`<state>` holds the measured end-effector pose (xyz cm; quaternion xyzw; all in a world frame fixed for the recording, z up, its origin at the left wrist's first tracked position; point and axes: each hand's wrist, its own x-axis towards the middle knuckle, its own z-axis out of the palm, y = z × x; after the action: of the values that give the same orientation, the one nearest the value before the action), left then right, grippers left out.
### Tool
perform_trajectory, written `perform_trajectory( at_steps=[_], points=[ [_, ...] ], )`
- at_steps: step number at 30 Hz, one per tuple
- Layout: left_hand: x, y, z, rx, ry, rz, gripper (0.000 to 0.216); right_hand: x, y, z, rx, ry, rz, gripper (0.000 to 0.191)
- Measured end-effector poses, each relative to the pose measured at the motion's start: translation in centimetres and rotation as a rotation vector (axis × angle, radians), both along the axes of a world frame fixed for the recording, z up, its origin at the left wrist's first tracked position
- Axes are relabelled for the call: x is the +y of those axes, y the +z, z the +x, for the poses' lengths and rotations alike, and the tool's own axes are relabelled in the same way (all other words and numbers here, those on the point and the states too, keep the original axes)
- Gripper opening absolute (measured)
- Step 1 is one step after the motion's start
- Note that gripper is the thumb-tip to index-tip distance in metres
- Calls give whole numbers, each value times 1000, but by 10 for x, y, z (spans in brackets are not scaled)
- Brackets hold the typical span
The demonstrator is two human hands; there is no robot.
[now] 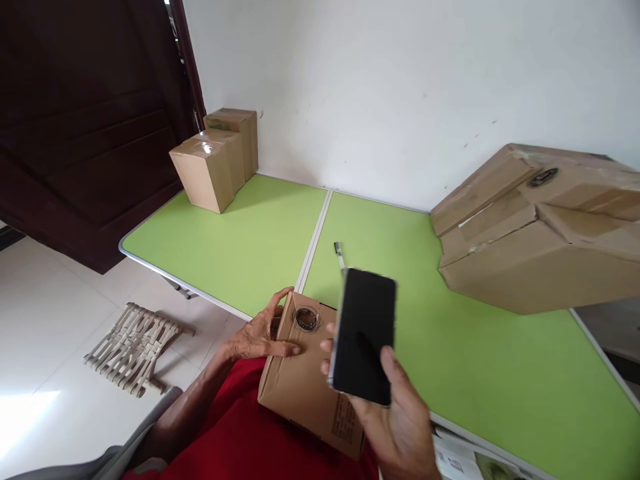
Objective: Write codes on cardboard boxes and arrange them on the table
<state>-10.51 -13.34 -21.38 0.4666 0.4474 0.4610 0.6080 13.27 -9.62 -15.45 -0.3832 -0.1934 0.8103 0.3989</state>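
My left hand (265, 333) grips the left end of a small brown cardboard box (310, 373), thumb on its top face and fingers at its far edge. A dark ring-shaped mark (307, 319) shows on the box near that thumb. Above the right part of the box, my right hand (395, 413) is closed around a smartphone (367, 333) whose screen is black. Some printed text on the box is too small to read. Beyond the phone lies a marker pen (339, 252) on the green table (240, 233), its near end hidden by the phone.
Two taped cardboard boxes (215, 167) stand at the table's far left. A large, dented carton (540, 233) occupies the right side. On the floor at left is a woven stool (133, 347). A dark door (90, 120) stands behind it, and a white wall (375, 100) backs the table.
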Motion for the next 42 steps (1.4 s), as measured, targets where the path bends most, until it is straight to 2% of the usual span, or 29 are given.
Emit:
perform_trajectory(
  at_steps=[4, 8, 14, 21, 25, 29, 33, 35, 38, 42],
  points=[
    [-2, -9, -3, 48, 14, 53, 125, -27, -15, -30, 142, 147, -103, 60],
    [-3, -15, -4, 65, 26, 65, 129, -36, -21, -36, 136, 189, -133, 66],
    [-2, -11, -3, 44, 12, 64, 125, -34, -19, -34, 114, 166, -123, 71],
    [-2, -9, -4, 69, 9, 58, 126, -37, -26, -33, 79, 164, -161, 70],
    [-2, -8, -3, 60, 7, 54, 120, -33, -25, -30, 104, 171, -116, 74],
    [-2, -2, -2, 23, 4, -9, 121, -9, -11, -13, 38, 54, -25, 75],
    [-2, 3, -2, 18, 2, -45, 122, 39, -5, 22, -137, -69, 95, 71],
    [-2, 2, -2, 20, 7, -48, 121, 66, -12, 41, -238, -112, 145, 68],
    [-2, -2, -2, 7, 4, -39, 121, 97, -34, 62, -397, -128, 187, 65],
    [-1, -4, -3, 9, -4, -40, 121, 114, -64, 72, -505, -128, 170, 60]
  ],
)
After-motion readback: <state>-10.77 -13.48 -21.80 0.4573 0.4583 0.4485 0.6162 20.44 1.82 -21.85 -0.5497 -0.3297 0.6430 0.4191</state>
